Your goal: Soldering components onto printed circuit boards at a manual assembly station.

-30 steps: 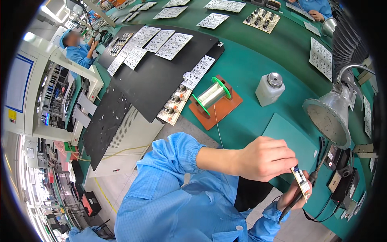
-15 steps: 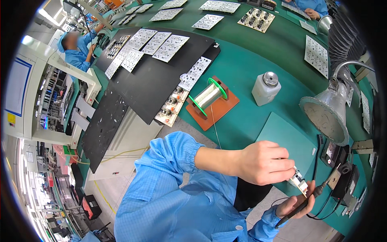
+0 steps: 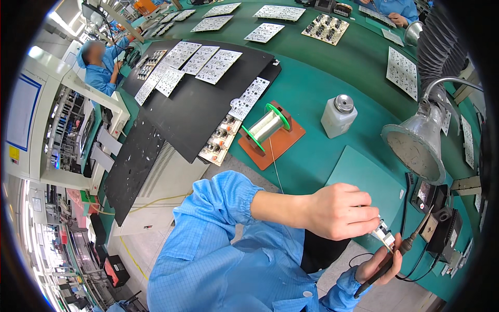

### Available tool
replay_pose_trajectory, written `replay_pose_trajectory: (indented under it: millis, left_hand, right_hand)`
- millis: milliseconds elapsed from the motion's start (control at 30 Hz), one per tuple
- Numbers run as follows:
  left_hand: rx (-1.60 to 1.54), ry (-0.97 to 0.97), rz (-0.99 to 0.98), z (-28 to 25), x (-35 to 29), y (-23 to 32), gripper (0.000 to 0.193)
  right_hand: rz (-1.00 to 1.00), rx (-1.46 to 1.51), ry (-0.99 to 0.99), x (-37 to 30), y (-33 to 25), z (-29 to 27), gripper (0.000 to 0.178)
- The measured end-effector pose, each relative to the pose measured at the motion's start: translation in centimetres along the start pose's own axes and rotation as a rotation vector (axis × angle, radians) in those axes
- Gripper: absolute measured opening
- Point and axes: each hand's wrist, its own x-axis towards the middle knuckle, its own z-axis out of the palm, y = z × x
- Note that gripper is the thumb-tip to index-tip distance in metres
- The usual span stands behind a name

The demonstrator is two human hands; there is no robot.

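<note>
My left hand (image 3: 340, 212) is closed around one end of a small circuit board (image 3: 383, 235) with white parts on it; my fingers cover much of the board. Beside the board's lower end, my right hand (image 3: 378, 266) is wrapped round the dark handle of a soldering iron (image 3: 397, 257), whose thin metal tip slants up and to the right. A solder wire spool (image 3: 267, 125) with green flanges rests on a reddish-brown stand to the left. Its wire runs down and disappears behind my left forearm.
A white dispenser bottle (image 3: 339, 116) stands beyond the green mat (image 3: 358, 169). On the right are a metal fume funnel (image 3: 416, 143) and a dark soldering station (image 3: 446, 236). Several circuit boards (image 3: 218, 66) lie on a black panel. Two other people sit farther off.
The soldering iron has turned so its tip reaches farther up beside the station. My right hand has shifted slightly left; my left hand keeps its hold. The whole view has shifted slightly.
</note>
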Motion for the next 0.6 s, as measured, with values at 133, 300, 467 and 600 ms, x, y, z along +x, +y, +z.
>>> replay_pose_trajectory:
  millis: [133, 300, 467, 600]
  left_hand:
    - [-0.003, -0.004, -0.003, 0.0, 0.0, 0.0, 0.019]
    - [-0.008, -0.004, -0.007, 0.0, 0.0, 0.1, 0.019]
    - [-0.026, 0.010, -0.003, 0.1, -0.1, 0.2, 0.019]
    - [-0.024, 0.009, -0.005, 0.1, 0.0, 0.2, 0.019]
  right_hand:
    - [-0.020, -0.015, -0.019, 0.4, -0.5, 0.2, 0.037]
    - [-0.032, -0.023, -0.038, 0.6, -0.6, 0.3, 0.040]
    - [-0.056, -0.060, -0.051, 1.0, -1.1, 0.4, 0.041]
    - [-0.055, -0.058, -0.048, 1.1, -1.0, 0.4, 0.041]
